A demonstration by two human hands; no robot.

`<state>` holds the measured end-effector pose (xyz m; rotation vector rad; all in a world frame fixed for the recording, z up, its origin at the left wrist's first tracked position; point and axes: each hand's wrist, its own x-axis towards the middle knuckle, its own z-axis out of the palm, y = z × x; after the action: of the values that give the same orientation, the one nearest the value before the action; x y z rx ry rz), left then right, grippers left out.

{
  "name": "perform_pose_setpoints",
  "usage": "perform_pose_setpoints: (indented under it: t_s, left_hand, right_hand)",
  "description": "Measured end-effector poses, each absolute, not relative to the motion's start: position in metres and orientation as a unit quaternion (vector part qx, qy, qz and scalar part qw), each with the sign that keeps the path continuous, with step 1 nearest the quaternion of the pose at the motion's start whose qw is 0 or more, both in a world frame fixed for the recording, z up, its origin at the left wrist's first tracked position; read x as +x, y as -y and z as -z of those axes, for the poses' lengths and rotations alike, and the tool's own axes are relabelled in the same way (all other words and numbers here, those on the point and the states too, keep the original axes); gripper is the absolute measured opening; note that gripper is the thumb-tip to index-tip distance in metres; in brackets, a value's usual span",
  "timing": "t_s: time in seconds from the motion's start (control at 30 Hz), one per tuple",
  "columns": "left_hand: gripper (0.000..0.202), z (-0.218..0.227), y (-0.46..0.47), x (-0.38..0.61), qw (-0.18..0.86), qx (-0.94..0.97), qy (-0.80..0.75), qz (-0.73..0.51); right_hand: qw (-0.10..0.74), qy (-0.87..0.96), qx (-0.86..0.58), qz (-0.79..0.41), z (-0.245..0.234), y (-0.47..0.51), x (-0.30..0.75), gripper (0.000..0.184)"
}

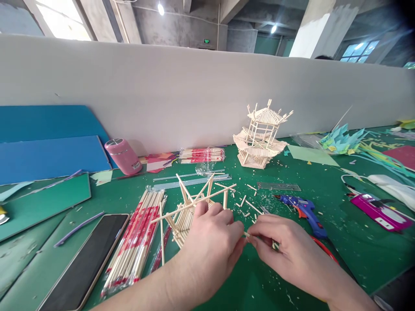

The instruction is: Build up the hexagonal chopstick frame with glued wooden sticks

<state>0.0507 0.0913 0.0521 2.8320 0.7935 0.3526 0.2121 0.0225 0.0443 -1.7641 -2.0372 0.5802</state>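
Observation:
A half-built frame of pale wooden sticks [184, 216] sits on the green table, with crossed sticks over its upright posts. My left hand [215, 242] is closed in front of the frame and hides its right part; its curled fingers meet a short piece of wooden stick [246, 234]. On the other end of that piece, my right hand [282, 246] has its thumb and forefinger pinched. Most of the piece is covered by my fingers. Behind the hands stands a stick pavilion [261, 140] with a tiered roof.
Packed stick bundles [136, 237] and a phone [87, 263] lie at the left. A pink cup [123, 156] stands behind them. To the right are a blue glue gun [306, 211], a clear ruler [279, 186] and a magenta power strip [379, 211]. Stick offcuts [243, 201] litter the middle.

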Motion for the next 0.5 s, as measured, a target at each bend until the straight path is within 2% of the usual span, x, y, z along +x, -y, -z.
perform_pose_setpoints:
  t_s: [0.5]
  left_hand:
    - [0.008, -0.062, -0.068, 0.059, -0.057, 0.976, -0.131, -0.164]
  right_hand:
    - [0.195, 0.740, -0.609, -0.206, -0.050, 0.002, 0.212, 0.021]
